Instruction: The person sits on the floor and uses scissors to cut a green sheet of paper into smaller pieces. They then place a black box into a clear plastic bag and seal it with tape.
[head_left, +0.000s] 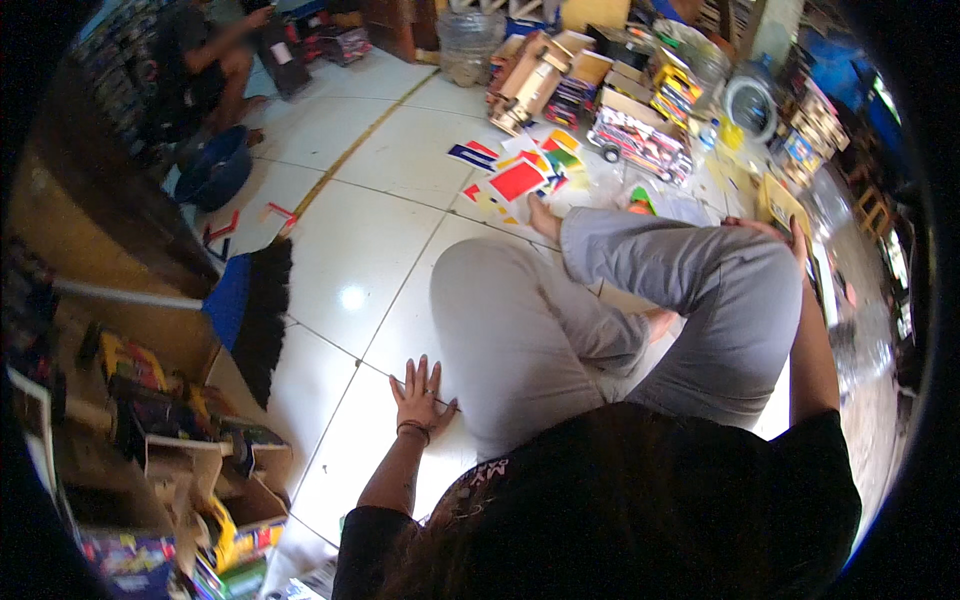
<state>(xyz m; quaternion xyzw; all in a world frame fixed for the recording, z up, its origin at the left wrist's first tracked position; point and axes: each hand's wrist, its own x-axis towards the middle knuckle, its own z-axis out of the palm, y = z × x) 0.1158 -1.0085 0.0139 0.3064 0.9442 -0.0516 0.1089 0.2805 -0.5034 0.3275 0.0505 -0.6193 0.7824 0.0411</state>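
Observation:
My left hand lies flat on the white tile floor, its fingers spread and nothing in it. Beyond my raised right knee, my right hand closes on the near end of a yellow box-like piece. Part of that hand is hidden by the knee, and the piece's exact kind is unclear. Ahead of my feet lies a loose pile of cut coloured sheets, among them a red sheet and a dark blue strip.
Wooden toy trucks and a clear water jug stand at the back. A broom and more toy trucks are on my left. Another person crouches at the far left near a dark blue basin.

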